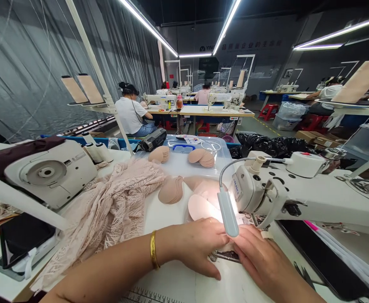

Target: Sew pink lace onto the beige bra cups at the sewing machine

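Note:
My left hand (200, 243) lies with its fingers stretched over pale pink fabric (217, 215) under the lit gooseneck lamp (228, 214), its thumb apart. Close against it, my right hand (260, 259) has its fingers pressed together at the same fabric beside the sewing machine (250, 193). The lamp head hides some fingertips, and the needle area is mostly covered. A rounded pink cup pad (200, 207) lies just beyond my left hand. Further left rests a fanned stack of beige cup pads (171, 190).
Pink lace (115, 198) is heaped at the left. Two more pad stacks lie on a clear plastic box (178, 168) with a blue handle. Scissors (304, 275) and a black phone (323, 256) lie at the right. A co-worker (132, 111) sits ahead, among other sewing tables.

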The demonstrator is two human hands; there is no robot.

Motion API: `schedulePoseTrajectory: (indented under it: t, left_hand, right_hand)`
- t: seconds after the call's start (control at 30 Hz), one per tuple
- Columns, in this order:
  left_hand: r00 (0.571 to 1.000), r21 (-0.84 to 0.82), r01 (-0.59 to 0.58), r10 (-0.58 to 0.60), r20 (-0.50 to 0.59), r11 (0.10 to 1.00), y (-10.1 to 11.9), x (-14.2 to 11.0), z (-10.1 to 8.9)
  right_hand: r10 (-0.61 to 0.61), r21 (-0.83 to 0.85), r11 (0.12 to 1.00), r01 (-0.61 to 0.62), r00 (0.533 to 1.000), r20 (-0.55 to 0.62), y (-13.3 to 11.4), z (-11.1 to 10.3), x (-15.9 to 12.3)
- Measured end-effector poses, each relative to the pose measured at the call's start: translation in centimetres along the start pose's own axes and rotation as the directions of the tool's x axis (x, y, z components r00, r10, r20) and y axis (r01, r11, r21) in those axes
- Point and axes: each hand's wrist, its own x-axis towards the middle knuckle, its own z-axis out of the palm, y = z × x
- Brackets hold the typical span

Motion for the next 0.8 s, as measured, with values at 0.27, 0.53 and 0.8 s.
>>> schedulePoseTrajectory:
  t: [0.27,0.53,0.8]
  left_hand:
    - [0.993,0.181,0.112,-0.118,0.023,0.977,-0.2,-0.5,0.0]
    - [0.991,0.228,0.073,-0.045,-0.127,0.971,-0.6,0.1,1.4]
    - [0.965,0.338,0.030,0.060,-0.254,0.941,-1.5,0.4,3.2]
  right_hand:
    - [0.218,-0.194,0.962,-0.194,0.969,0.113,2.6,1.3,-2.3]
    - [0.203,-0.151,0.971,-0.184,0.972,0.121,1.9,1.3,-2.1]
    - [0.203,-0.133,0.973,-0.187,0.972,0.118,2.2,1.4,-2.2]
